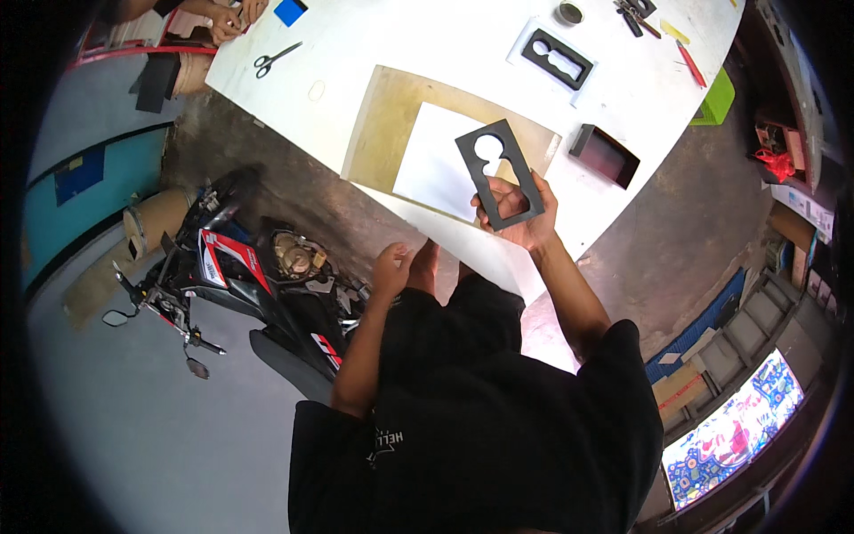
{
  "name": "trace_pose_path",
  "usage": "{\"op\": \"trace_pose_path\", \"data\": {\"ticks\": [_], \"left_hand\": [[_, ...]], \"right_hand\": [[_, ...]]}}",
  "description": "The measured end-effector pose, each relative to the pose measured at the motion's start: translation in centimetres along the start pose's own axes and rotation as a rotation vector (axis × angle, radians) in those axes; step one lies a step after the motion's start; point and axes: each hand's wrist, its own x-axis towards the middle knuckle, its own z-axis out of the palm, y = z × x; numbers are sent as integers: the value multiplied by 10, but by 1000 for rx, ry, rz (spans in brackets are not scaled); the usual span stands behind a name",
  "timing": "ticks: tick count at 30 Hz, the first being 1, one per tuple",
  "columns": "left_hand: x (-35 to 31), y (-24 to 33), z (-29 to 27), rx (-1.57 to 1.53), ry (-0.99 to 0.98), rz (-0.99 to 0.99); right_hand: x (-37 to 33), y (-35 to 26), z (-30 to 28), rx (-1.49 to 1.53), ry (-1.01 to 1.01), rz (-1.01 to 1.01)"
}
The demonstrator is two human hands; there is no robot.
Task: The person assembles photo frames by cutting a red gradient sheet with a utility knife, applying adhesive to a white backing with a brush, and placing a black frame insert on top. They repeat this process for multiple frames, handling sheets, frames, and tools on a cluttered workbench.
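My right hand [543, 222] holds a flat black rectangular insert [511, 151] with round and rectangular cutouts, tilted above the table's near edge. Its fingers show through the lower cutout. Below the insert, a sheet of white paper [431, 165] lies on a yellowish translucent mat [378, 120]. My left hand [390, 270] hangs low beside my leg, away from the table, loosely relaxed with nothing visible in it. Farther back, a similar black insert [584, 70] rests on white material. To the right of the held insert stands an open dark box [583, 141].
Scissors [274, 60] and a blue square [289, 12] lie at the table's far left, near another person's hands [227, 22]. A small round tin [568, 12] and a red cutter [691, 64] are at the far right. A motorcycle [236, 267] stands to my left.
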Motion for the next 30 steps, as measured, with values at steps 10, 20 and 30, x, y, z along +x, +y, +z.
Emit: {"op": "trace_pose_path", "data": {"ticks": [10,20,30], "left_hand": [[-91,-157,-54,130,-39,-344],[-128,-257,-74,-7,40,-384],[-110,-251,-81,-69,81,-290]], "right_hand": [[-11,67,35,-40,-60,-53],[4,100,0,-1994,691,-311],[60,131,-58,-2545,560,-347]]}}
